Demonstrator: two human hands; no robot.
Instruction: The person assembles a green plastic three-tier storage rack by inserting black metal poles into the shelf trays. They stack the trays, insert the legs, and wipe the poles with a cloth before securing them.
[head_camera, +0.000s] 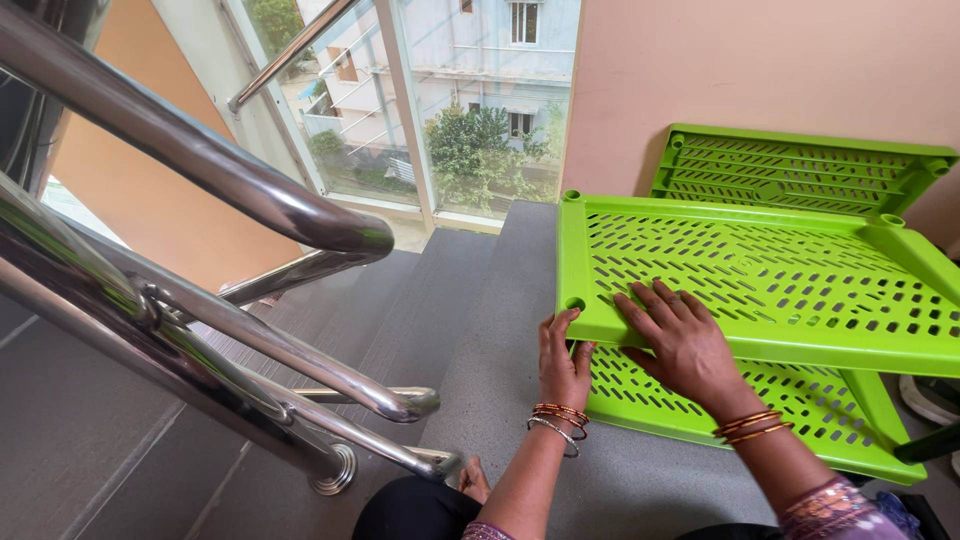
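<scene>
On the grey stair landing, a bright green slotted shelf panel (760, 275) sits raised above a second panel (780, 410) lying on the floor. The right hand (680, 345) presses flat and open on its top near the front edge; the left hand (562, 362) grips that front corner. A third panel (800, 170) leans against the pink wall (760, 70). Steel railings (200, 170) run alongside the descending stairs (400, 320).

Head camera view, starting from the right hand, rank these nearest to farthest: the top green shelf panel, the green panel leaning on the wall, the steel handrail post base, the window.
1. Top green shelf panel, under the right hand.
2. Green panel leaning on the wall, behind, to the right.
3. Steel handrail post base, lower left.
4. Window, beyond the stairs.
</scene>
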